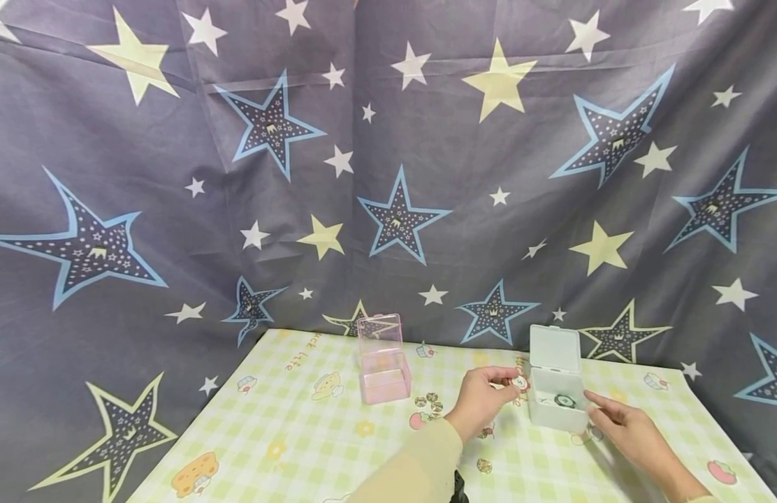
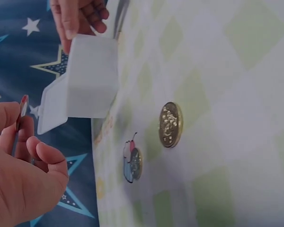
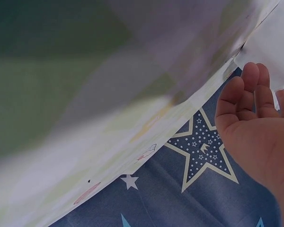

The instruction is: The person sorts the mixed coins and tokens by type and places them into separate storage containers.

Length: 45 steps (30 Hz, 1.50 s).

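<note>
White box (image 1: 557,395) sitting just right of my pinch, lid up.
I am pinching a small round badge (image 1: 520,382) in my left hand (image 1: 483,404); my right hand (image 1: 627,427), fingers relaxed, is touching the box's far side.

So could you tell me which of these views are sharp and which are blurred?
Head view: evenly lit, sharp, though the badge in the left hand is tiny. Left wrist view: coins crisp, white box softer. Right wrist view: cloth badly blurred, right hand clearer.
</note>
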Each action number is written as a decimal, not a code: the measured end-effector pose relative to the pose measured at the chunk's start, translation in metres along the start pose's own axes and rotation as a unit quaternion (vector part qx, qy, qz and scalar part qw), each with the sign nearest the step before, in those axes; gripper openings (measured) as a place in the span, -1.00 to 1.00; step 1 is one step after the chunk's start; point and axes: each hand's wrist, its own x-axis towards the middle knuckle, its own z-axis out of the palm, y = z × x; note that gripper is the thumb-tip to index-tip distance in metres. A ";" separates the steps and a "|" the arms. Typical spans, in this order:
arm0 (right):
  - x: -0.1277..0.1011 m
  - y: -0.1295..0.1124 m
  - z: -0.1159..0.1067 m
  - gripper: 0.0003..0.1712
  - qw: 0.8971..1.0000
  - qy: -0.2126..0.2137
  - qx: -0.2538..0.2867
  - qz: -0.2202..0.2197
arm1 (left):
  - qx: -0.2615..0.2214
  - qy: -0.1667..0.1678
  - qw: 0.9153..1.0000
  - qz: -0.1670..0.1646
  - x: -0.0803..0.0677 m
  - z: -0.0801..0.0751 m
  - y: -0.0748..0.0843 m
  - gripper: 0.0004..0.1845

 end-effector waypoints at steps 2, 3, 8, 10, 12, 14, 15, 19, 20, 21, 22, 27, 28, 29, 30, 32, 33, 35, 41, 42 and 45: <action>0.000 0.000 0.000 -0.36 1.000 -0.006 0.005 0.001 | 0.009 0.004 1.000 0.001 0.001 0.003 -0.004 -0.67; -0.001 0.000 0.000 -0.35 1.000 -0.009 0.007 0.002 | 0.013 0.007 1.000 0.000 0.002 0.004 -0.005 -0.68; -0.003 0.000 -0.001 -0.35 1.000 -0.010 0.013 0.000 | 0.022 0.013 1.000 -0.005 0.004 0.012 -0.010 -0.71; -0.003 -0.001 -0.001 -0.35 1.000 -0.011 0.015 0.001 | 0.022 0.012 1.000 -0.005 0.004 0.016 -0.011 -0.72; -0.002 -0.001 -0.001 -0.35 1.000 -0.009 0.014 0.003 | 0.029 0.009 1.000 0.000 0.004 0.019 -0.012 -0.72; -0.001 -0.001 -0.001 -0.35 1.000 -0.009 0.014 0.004 | 0.033 0.008 0.999 0.004 0.004 0.021 -0.013 -0.72; -0.001 -0.002 -0.001 -0.35 1.000 -0.007 0.012 0.005 | 0.037 0.007 0.999 0.007 0.004 0.022 -0.012 -0.72; -0.001 -0.002 -0.001 -0.36 1.000 -0.005 0.009 0.008 | 0.050 0.008 0.999 0.009 0.004 0.025 -0.011 -0.72; -0.001 -0.002 -0.001 -0.36 1.000 -0.005 0.008 0.009 | 0.050 0.008 0.999 0.008 0.004 0.026 -0.011 -0.72; -0.001 -0.002 -0.001 -0.36 1.000 -0.005 0.008 0.011 | 0.053 0.009 0.999 0.008 0.005 0.027 -0.011 -0.72; -0.001 -0.002 -0.002 -0.36 1.000 -0.008 0.011 0.011 | 0.054 0.010 0.998 0.007 0.005 0.029 -0.011 -0.72; -0.001 -0.002 -0.003 -0.35 1.000 -0.010 0.013 0.015 | 0.065 0.012 0.998 0.011 0.006 0.034 -0.013 -0.73; -0.001 -0.002 -0.003 -0.36 1.000 -0.008 0.011 0.014 | 0.068 0.012 0.998 0.011 0.006 0.034 -0.014 -0.73; -0.001 -0.001 -0.003 -0.36 1.000 -0.007 0.011 0.014 | 0.073 0.012 0.997 0.012 0.006 0.035 -0.015 -0.74; -0.001 -0.001 -0.002 -0.37 1.000 -0.006 0.011 0.012 | 0.077 0.012 0.997 0.009 0.006 0.036 -0.015 -0.75; -0.001 0.000 -0.001 -0.37 1.000 -0.004 0.011 0.010 | 0.086 0.015 0.996 0.004 0.005 0.037 -0.017 -0.75; -0.001 0.000 -0.001 -0.38 1.000 -0.003 0.012 0.009 | 0.092 0.016 0.996 0.003 0.005 0.037 -0.017 -0.76; -0.001 0.001 0.000 -0.37 1.000 -0.003 0.013 0.007 | 0.096 0.019 0.995 -0.002 0.004 0.038 -0.017 -0.76; -0.002 0.001 0.001 -0.38 1.000 0.000 0.014 0.004 | 0.098 0.018 0.995 -0.002 0.006 0.041 -0.016 -0.77; -0.002 0.001 0.002 -0.38 1.000 0.001 0.015 0.004 | 0.097 0.018 0.995 -0.004 0.006 0.041 -0.016 -0.77; -0.001 0.002 0.001 -0.39 1.000 0.003 0.015 0.004 | 0.094 0.014 0.995 -0.009 0.008 0.043 -0.017 -0.76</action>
